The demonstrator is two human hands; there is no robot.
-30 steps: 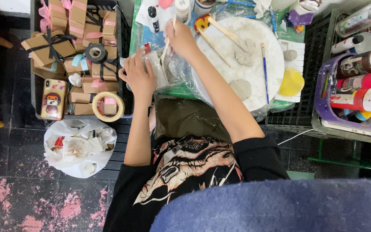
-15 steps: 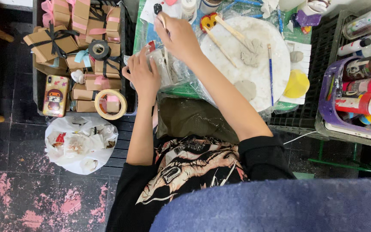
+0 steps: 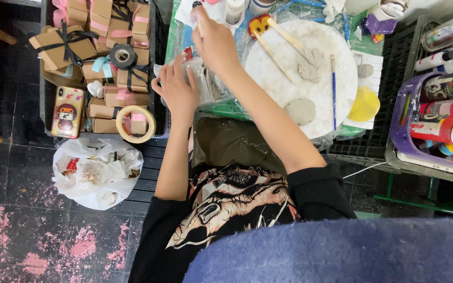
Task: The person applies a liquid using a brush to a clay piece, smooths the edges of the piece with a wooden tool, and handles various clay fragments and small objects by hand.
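Observation:
My left hand [image 3: 176, 89] grips a clear plastic bag with grey clay [image 3: 203, 84] at the near edge of the green mat. Beyond the bag, my right hand [image 3: 213, 42] is raised with its fingers closed on a thin white stick with a black tip [image 3: 197, 6]. To the right lies a round white board [image 3: 300, 57]. On it are a flat grey clay disc [image 3: 300, 111], a rough clay lump [image 3: 310, 63] and two wooden sticks [image 3: 281, 39].
A blue-handled brush [image 3: 334, 89] and a yellow piece [image 3: 364, 104] lie at the board's right. Paint bottles fill a purple basket [image 3: 402, 126] at right. A black crate at left holds brown ribboned boxes [image 3: 66, 44], tape rolls [image 3: 135, 124] and a phone [image 3: 68, 112]. A white bag [image 3: 98, 173] lies on the floor.
My right hand has lifted away from the bag toward the far edge of the mat, carrying the black-tipped stick. My left hand stays on the bag.

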